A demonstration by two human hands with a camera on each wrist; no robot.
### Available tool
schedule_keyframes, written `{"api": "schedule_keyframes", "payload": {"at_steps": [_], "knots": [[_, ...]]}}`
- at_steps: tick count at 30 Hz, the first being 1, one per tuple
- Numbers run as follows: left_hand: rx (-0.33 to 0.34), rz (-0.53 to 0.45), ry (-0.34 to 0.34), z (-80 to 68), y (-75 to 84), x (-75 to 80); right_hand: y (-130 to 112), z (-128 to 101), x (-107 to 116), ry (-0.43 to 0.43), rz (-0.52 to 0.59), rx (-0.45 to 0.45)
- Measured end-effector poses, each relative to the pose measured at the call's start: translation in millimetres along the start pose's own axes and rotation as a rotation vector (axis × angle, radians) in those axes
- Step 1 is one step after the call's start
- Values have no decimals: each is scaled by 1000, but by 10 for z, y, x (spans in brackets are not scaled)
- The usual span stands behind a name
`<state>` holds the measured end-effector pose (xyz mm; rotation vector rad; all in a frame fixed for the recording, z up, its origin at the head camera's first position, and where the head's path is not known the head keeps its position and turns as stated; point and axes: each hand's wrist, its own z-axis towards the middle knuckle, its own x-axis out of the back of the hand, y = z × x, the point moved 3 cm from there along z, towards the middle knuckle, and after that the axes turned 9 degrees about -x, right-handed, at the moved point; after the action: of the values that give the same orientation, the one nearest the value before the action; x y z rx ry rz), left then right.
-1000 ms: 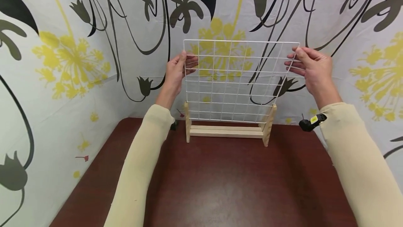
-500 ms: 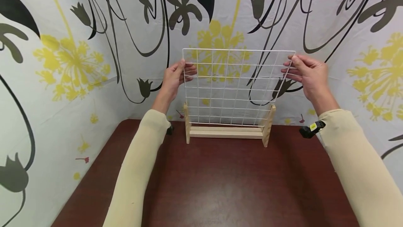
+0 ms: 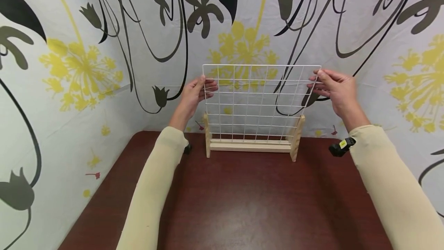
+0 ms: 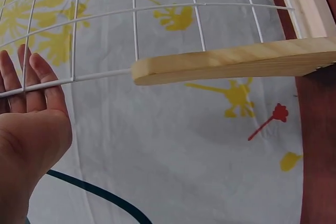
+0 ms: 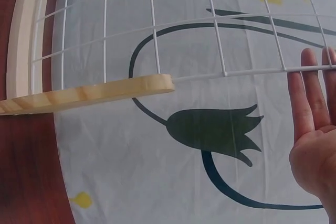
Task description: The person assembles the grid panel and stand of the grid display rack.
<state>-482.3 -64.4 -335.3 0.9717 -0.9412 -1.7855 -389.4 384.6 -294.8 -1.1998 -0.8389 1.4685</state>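
Observation:
A white wire grid panel stands upright between the side posts of a pale wooden stand. Its lower edge is down near the stand's crossbar. My left hand pinches the panel's left edge near the top, thumb in front and fingers behind. On the opposite side my right hand pinches the right edge near the upper corner. In the left wrist view the grid's edge wire runs along the wooden side post. The right wrist view has the other side post beside the grid in the same way.
The stand rests near the back of a dark red-brown table. Behind and to the left hangs a white cloth with printed flowers. A black wrist camera sits at the right sleeve.
Both hands have moved down with the grid panel, which has sunk between the stand's side posts toward the crossbar. The stand has stayed in place.

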Motion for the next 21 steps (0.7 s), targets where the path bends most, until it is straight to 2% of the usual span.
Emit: {"api": "schedule_keyframes", "payload": {"at_steps": [10,13,18,21], "knots": [[42,-20,10,-13,-134,46,79,-42,-15,2,8,-17],[17,-23,6,-11,-163,27,86,-95,-33,41,8,-16],[-68,27,22,-4,-199,9,104,-143,-109,113,8,3],[-93,47,36,-11,-201,12,151,-134,-135,144,32,8]]}}
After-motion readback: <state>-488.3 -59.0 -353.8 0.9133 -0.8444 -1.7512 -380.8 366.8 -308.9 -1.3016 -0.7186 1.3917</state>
